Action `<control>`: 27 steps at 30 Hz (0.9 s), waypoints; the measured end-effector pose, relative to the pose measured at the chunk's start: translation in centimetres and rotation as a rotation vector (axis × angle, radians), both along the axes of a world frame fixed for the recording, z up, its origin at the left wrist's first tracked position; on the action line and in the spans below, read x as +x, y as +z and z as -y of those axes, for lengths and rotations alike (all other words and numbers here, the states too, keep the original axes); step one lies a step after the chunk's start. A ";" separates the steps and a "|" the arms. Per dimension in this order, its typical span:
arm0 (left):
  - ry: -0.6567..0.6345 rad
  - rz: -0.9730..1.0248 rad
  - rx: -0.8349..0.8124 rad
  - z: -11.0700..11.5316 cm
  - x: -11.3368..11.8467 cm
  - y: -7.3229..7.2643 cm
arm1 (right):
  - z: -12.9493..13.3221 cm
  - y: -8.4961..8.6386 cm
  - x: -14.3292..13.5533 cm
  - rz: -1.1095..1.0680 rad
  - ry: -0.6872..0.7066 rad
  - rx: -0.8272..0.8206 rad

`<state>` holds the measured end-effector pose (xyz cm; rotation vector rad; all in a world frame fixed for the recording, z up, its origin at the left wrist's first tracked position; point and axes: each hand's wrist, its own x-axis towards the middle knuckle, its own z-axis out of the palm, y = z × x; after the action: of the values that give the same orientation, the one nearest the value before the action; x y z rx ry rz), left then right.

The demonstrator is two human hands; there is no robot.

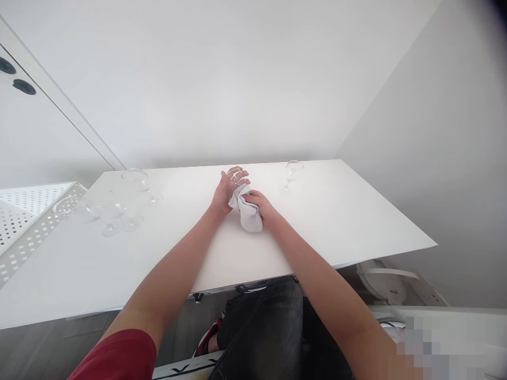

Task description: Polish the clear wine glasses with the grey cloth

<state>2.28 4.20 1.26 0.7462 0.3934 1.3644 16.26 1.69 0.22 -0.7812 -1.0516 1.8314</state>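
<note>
My left hand is wrapped round a clear wine glass, its fingers showing through the bowl. A pale grey-white cloth is bunched in my right hand and touches the glass. Both hands are over the middle of the white table. The cloth and fingers hide the lower part of the glass. To the right of my hands stands another clear stemmed glass.
Several clear stemmed glasses stand at the table's left, among them one near the back. A white perforated panel lies beyond the left edge. White walls rise behind and at the right. A white round object with a curved handle sits below the right edge.
</note>
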 end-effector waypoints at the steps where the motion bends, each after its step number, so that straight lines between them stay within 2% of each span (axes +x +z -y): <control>1: 0.004 -0.006 -0.002 0.0 0.0 0.0 | 0.0 0.0 0.0 0.000 -0.001 0.000; 12: 0.007 -0.024 0.031 -0.2 -0.3 -0.1 | 0.0 0.1 -0.1 0.021 -0.028 0.014; 27: 0.055 -0.057 -0.015 0.0 -0.1 0.1 | 0.2 0.2 -0.2 0.070 -0.026 0.052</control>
<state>2.16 4.18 1.34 0.7674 0.4716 1.3921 16.09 1.54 0.46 -0.8291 -1.1241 1.7593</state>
